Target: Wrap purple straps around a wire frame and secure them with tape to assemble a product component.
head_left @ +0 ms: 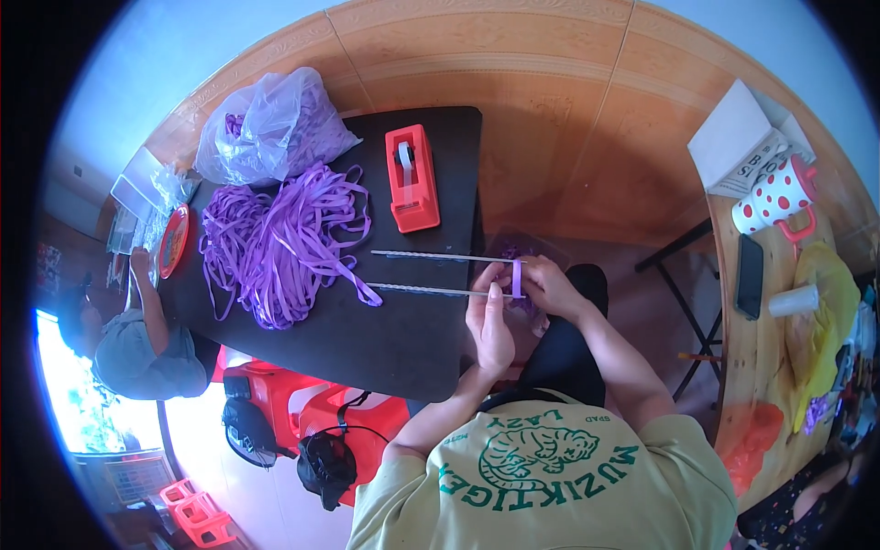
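Note:
Two thin metal rods [431, 291] reach side by side past the right edge of the black table toward me. Around their near ends runs a band of purple ribbon [517, 278]. My left hand [490, 330] is closed about the lower rod, thumb pressed against it just left of the band. On the other side, my right hand [553, 289] pinches the ribbon at the rod tips; its fingertips are partly hidden. A big tangled heap of purple ribbon [284, 238] lies on the table, one strand reaching the lower rod.
On the black table [412, 348] stand a red tape dispenser [412, 179], a plastic bag of ribbon [280, 128] and a red plate [174, 241]. Another person [151, 353] sits far left. Red stools [344, 412] hold black bags. A wooden table [752, 367] at right bears a dotted cup [775, 197] and phone [749, 278].

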A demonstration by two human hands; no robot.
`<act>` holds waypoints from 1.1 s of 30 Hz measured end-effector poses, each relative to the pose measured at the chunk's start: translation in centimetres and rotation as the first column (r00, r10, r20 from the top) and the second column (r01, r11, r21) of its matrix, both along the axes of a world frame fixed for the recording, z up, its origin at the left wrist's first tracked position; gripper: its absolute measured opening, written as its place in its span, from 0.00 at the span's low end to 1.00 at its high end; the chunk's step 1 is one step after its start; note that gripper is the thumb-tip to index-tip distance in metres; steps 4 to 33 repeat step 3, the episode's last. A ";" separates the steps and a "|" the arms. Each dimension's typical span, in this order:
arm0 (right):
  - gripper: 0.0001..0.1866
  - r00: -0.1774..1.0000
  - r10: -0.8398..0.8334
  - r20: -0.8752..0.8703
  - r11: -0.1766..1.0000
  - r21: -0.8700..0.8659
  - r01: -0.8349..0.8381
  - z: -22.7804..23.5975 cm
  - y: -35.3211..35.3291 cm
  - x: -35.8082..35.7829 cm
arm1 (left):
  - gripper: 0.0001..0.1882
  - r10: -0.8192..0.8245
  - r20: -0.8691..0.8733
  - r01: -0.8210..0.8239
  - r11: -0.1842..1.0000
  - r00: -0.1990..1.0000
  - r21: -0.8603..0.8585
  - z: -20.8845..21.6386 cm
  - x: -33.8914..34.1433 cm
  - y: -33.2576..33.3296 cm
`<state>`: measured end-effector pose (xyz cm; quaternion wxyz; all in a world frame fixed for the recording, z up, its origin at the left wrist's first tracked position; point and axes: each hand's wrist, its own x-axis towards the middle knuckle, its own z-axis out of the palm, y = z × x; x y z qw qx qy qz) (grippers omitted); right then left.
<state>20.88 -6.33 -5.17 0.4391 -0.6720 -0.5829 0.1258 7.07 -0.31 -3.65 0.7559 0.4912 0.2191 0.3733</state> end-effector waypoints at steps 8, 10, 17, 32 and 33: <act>0.13 0.964 0.012 -0.267 0.996 -0.080 -0.035 -0.5 -0.7 -1.4 | 0.24 -0.028 0.048 0.021 0.990 0.998 0.142 -1.1 0.2 0.0; 0.13 0.964 0.012 -0.267 0.996 -0.080 -0.035 -0.5 -0.7 -1.4 | 0.24 -0.028 0.048 0.021 0.990 0.998 0.142 -1.1 0.2 0.0; 0.13 0.964 0.012 -0.267 0.996 -0.080 -0.035 -0.5 -0.7 -1.4 | 0.24 -0.028 0.048 0.021 0.990 0.998 0.142 -1.1 0.2 0.0; 0.13 0.964 0.012 -0.267 0.996 -0.080 -0.035 -0.5 -0.7 -1.4 | 0.24 -0.028 0.048 0.021 0.990 0.998 0.142 -1.1 0.2 0.0; 0.13 0.964 0.012 -0.267 0.996 -0.080 -0.035 -0.5 -0.7 -1.4 | 0.24 -0.028 0.048 0.021 0.990 0.998 0.142 -1.1 0.2 0.0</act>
